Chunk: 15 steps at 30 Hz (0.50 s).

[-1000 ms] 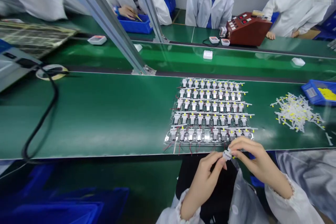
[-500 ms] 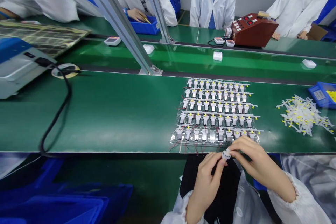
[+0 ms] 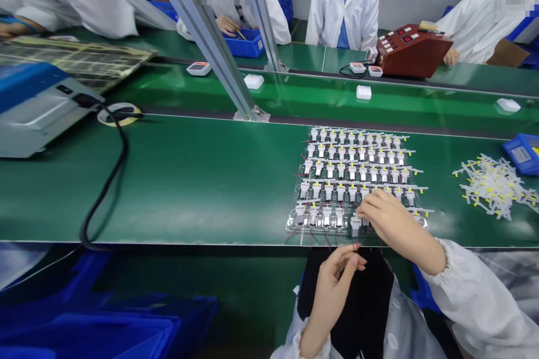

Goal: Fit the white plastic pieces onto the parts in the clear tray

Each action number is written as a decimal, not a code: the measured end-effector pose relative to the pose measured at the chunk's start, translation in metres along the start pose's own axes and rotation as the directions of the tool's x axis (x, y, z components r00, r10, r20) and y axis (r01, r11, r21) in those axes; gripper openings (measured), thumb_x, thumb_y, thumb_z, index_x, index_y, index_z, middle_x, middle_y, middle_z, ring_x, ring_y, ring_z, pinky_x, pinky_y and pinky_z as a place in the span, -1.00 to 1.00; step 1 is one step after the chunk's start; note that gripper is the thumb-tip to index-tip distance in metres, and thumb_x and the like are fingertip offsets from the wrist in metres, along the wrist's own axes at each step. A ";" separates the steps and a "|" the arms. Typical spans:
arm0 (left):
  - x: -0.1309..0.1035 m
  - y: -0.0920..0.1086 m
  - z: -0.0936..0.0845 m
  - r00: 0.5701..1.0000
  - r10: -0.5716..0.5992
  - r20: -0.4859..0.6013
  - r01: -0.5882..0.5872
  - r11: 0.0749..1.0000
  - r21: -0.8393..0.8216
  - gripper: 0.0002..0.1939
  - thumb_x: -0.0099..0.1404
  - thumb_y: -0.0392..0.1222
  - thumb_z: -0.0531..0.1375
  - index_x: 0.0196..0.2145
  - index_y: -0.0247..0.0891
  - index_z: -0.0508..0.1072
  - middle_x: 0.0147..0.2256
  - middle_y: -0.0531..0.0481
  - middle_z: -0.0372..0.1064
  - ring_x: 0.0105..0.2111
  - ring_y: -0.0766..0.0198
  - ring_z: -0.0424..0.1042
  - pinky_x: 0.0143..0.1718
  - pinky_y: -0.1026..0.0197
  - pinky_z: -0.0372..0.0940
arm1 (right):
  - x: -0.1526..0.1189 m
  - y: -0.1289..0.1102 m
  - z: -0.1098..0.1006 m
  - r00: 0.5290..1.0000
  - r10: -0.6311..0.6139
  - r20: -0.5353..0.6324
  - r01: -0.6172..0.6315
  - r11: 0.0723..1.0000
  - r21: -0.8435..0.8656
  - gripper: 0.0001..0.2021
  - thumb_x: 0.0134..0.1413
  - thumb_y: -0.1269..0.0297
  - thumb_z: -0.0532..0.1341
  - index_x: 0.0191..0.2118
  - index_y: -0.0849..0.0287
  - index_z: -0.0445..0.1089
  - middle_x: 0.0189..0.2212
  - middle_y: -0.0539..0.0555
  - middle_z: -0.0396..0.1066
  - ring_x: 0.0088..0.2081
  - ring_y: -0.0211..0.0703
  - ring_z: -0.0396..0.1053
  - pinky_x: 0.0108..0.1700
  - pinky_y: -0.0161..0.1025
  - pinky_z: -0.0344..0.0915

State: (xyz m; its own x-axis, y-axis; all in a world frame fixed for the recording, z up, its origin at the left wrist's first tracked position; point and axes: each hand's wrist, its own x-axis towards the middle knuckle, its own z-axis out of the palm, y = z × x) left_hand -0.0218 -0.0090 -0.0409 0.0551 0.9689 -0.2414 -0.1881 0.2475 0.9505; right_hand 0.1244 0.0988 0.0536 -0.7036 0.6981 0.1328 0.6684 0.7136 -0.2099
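Several rows of small white motor units with thin wires and white strips with yellow bits sit in a clear plastic tray (image 3: 290,229) on the bench. My right hand (image 3: 396,227) reaches over the front row, its fingertips closed on the top of one white motor unit (image 3: 356,226) at the tray. Just below, past the bench's front edge, my left hand (image 3: 334,283) pinches that unit's thin red and dark wires (image 3: 357,246) between thumb and fingers. My right hand hides the front row's right part.
To the right lie a pile of white-and-yellow plastic pieces (image 3: 497,185) and a blue bin (image 3: 522,154). A metal post (image 3: 210,39) rises behind the bench. At left are a grey-blue machine (image 3: 37,109) and its black cable (image 3: 107,185). Co-workers sit opposite.
My right hand has moved forward and left, taking the white motor unit from in front of the bench to the front row. My left hand has gone from the unit to its wires.
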 end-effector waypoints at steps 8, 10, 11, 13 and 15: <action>-0.012 0.002 -0.004 0.996 0.077 -0.049 -0.055 0.934 0.352 -0.77 0.37 -0.09 0.09 -0.19 -0.26 0.47 -0.37 -0.06 0.53 -0.39 0.26 0.52 -0.34 0.29 0.40 | 0.008 0.003 0.015 0.999 0.033 -0.001 -0.033 0.986 -0.163 -0.88 0.19 0.53 0.11 -0.31 0.22 0.36 -0.30 0.10 0.35 -0.23 -0.08 0.17 -0.20 -0.16 0.15; -0.017 0.005 -0.005 0.985 0.159 -0.066 -0.108 0.870 0.481 -0.75 0.39 -0.12 0.06 -0.28 -0.26 0.48 -0.46 -0.02 0.49 -0.49 0.30 0.48 -0.45 0.34 0.36 | 0.008 0.004 0.017 0.999 0.033 0.005 -0.031 0.982 -0.186 -0.87 0.18 0.54 0.11 -0.30 0.22 0.36 -0.29 0.11 0.35 -0.22 -0.06 0.17 -0.20 -0.16 0.15; -0.019 0.007 -0.006 0.973 0.219 -0.073 -0.147 0.831 0.536 -0.75 0.40 -0.13 0.05 -0.27 -0.26 0.48 -0.50 0.00 0.46 -0.53 0.32 0.46 -0.48 0.35 0.34 | 0.008 0.005 0.018 0.999 0.034 0.007 -0.032 0.981 -0.193 -0.86 0.18 0.55 0.10 -0.29 0.22 0.36 -0.29 0.11 0.35 -0.22 -0.06 0.17 -0.20 -0.16 0.15; -0.021 0.009 -0.006 0.937 0.347 -0.050 -0.237 0.733 0.638 -0.76 0.41 -0.17 0.04 -0.15 -0.26 0.47 -0.52 0.00 0.45 -0.56 0.33 0.43 -0.48 0.35 0.32 | 0.008 0.006 0.019 0.999 0.032 0.002 -0.030 0.979 -0.201 -0.86 0.18 0.54 0.10 -0.29 0.21 0.36 -0.28 0.11 0.35 -0.22 -0.06 0.17 -0.21 -0.15 0.14; -0.019 0.010 -0.005 0.904 0.426 0.032 -0.315 0.613 0.725 -0.70 0.42 -0.20 0.03 0.04 -0.26 0.40 -0.49 -0.02 0.47 -0.54 0.32 0.44 -0.46 0.34 0.31 | 0.009 0.007 0.020 1.000 0.029 -0.002 -0.029 0.978 -0.205 -0.88 0.18 0.53 0.11 -0.30 0.21 0.35 -0.29 0.11 0.35 -0.22 -0.06 0.17 -0.22 -0.15 0.14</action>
State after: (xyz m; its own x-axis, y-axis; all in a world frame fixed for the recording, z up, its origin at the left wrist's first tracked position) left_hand -0.0301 -0.0253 -0.0275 0.0007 0.9811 0.1934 0.5781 -0.1582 0.8005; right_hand 0.1180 0.1085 0.0340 -0.6835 0.7186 0.1281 0.7236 0.6902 -0.0110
